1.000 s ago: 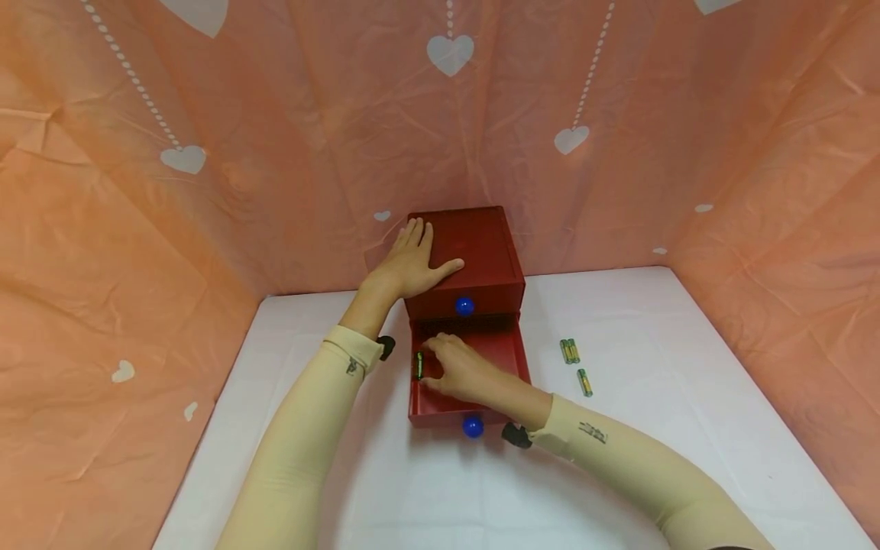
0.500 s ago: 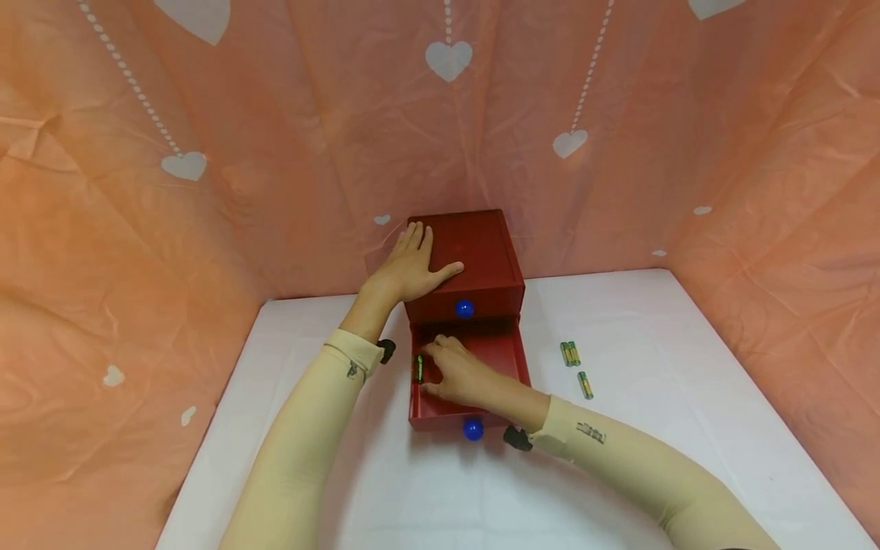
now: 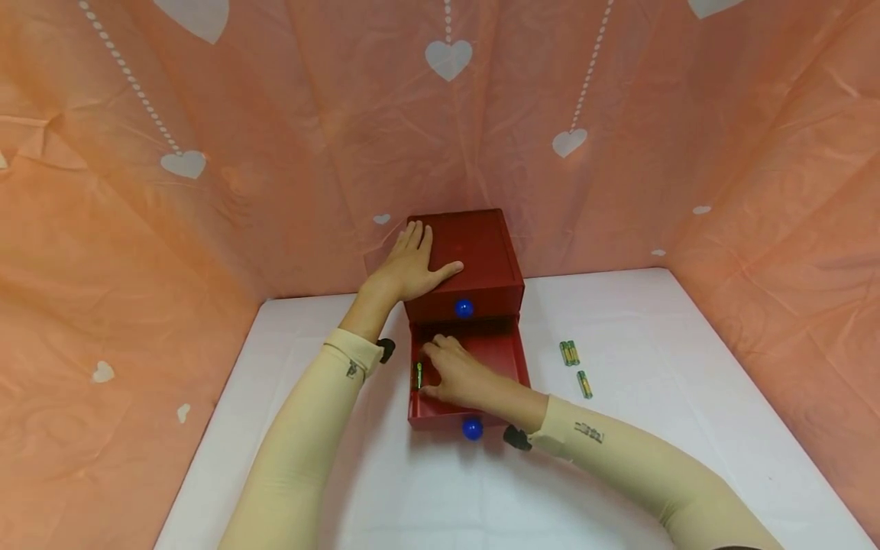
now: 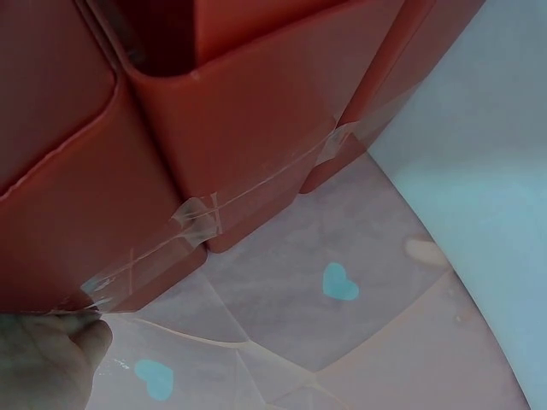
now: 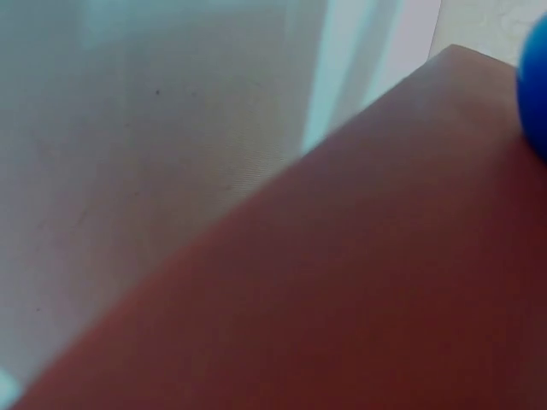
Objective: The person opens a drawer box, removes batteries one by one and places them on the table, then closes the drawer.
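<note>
A red two-drawer chest (image 3: 474,244) stands against the back curtain, its lower drawer (image 3: 491,357) pulled out. My left hand (image 3: 412,267) rests flat on the chest's top with fingers spread; in the left wrist view, part of this hand (image 4: 43,363) shows beside the chest's taped side (image 4: 248,162). Inside the drawer, my right hand (image 3: 454,372) reaches to the left wall, fingers and thumb bent and apart. A green battery (image 3: 418,376) lies along that wall, between the levels of the fingers and thumb. The drawer front (image 5: 325,282) fills much of the right wrist view.
Three more green batteries lie on the white table right of the chest: a side-by-side pair (image 3: 569,353) and a single battery (image 3: 584,384). Blue knobs mark the upper drawer (image 3: 440,304) and lower drawer. An orange curtain (image 3: 309,153) with white hearts surrounds the table (image 3: 619,321).
The battery in the drawer has shifted slightly along the left wall toward the drawer's front, and my right hand has moved slightly the same way. My left hand stays on the chest's top.
</note>
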`<state>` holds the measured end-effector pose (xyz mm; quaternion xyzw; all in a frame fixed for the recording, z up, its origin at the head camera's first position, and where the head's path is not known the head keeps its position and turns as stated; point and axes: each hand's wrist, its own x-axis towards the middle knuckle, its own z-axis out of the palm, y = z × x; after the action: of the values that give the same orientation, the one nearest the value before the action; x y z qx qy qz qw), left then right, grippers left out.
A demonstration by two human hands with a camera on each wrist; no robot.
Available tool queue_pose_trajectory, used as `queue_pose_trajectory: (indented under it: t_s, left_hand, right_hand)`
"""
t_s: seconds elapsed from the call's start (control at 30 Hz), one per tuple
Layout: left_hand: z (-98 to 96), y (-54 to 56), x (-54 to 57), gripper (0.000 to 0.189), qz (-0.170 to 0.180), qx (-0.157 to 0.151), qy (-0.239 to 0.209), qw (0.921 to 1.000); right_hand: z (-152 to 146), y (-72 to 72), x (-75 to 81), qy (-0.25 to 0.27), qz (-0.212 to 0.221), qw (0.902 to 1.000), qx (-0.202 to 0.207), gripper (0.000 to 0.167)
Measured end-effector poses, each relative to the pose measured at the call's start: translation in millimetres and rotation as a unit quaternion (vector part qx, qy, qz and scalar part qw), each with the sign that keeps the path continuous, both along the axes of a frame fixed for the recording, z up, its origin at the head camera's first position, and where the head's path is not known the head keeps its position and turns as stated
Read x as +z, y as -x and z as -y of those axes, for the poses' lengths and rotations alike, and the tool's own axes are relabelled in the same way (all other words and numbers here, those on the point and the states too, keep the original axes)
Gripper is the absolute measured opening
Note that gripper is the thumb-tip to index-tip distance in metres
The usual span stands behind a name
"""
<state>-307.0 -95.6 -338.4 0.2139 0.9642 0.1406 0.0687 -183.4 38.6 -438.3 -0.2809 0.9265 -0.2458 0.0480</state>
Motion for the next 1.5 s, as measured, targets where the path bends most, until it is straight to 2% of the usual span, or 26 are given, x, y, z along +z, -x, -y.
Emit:
queue_pose_trajectory:
  t_s: [0.47, 0.73, 1.17, 1.5]
  left_hand:
    - [-0.7, 1.3, -1.2, 0.107, 0.001, 0.002, 0.005, 1.0]
    - [-0.2, -0.1, -0.2, 0.107, 0.004, 0.002, 0.002, 1.0]
    - [1.0, 2.5, -1.4, 0.107, -0.002, -0.001, 0.0, 1.0]
    - [1.0, 0.1, -0.3, 0.107, 0.002, 0.001, -0.006, 1.0]
  right_hand:
    - [1, -1.2, -1.3, -0.026, -0.016, 0.9995, 0.003, 0.055]
    - [1, -0.3, -1.4, -0.014, -0.016, 0.9998, 0.005, 0.055]
    - [-4, 0.5, 5.9, 0.051, -0.005, 0.9987, 0.002, 0.05]
    - [-11, -6.0, 15.7, 0.097, -0.002, 0.9953, -0.005, 0.05]
